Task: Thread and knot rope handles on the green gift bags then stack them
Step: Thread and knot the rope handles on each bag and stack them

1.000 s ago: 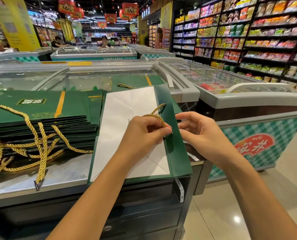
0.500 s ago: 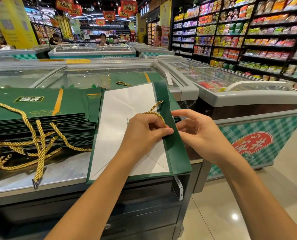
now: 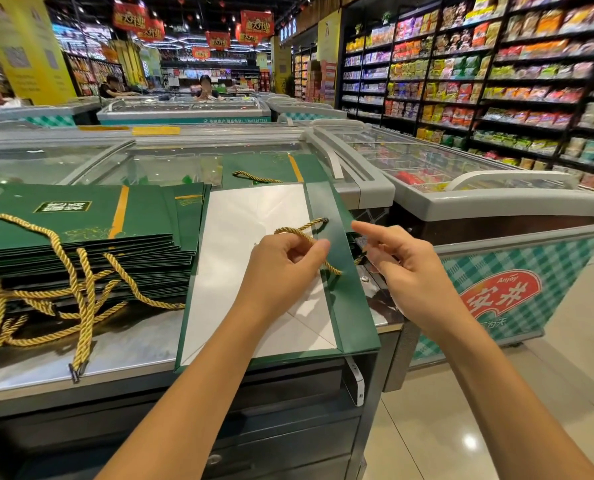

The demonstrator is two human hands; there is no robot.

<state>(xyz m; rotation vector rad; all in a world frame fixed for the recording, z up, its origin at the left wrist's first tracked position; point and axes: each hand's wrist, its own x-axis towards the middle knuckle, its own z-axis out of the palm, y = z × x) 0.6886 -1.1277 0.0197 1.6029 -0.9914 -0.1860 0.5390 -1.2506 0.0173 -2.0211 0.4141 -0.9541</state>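
A flattened green gift bag point(image 3: 346, 306) lies on the steel counter edge, its white inside point(image 3: 250, 244) facing up. A gold rope point(image 3: 300, 231) loops over its green rim strip and enters the strip near my left thumb. My left hand point(image 3: 281, 268) pinches this rope between thumb and fingers. Just off the bag's right edge, my right hand point(image 3: 406, 268) has its index finger straight and the others curled. A short bit of rope shows at its thumb, which seems to pinch it. A stack of green bags point(image 3: 81, 230) with gold handles point(image 3: 81, 289) lies to the left.
Another green bag point(image 3: 271, 166) with a rope lies behind on the glass freezer lid point(image 3: 157, 161). A second chest freezer point(image 3: 496, 209) stands to the right, with an aisle floor point(image 3: 496, 410) and stocked shelves point(image 3: 496, 74) beyond. Two people stand far back.
My right hand has drawn a little to the right, away from the bag's rim, and its index finger has straightened. The rope loop by my left hand lies flatter and longer.
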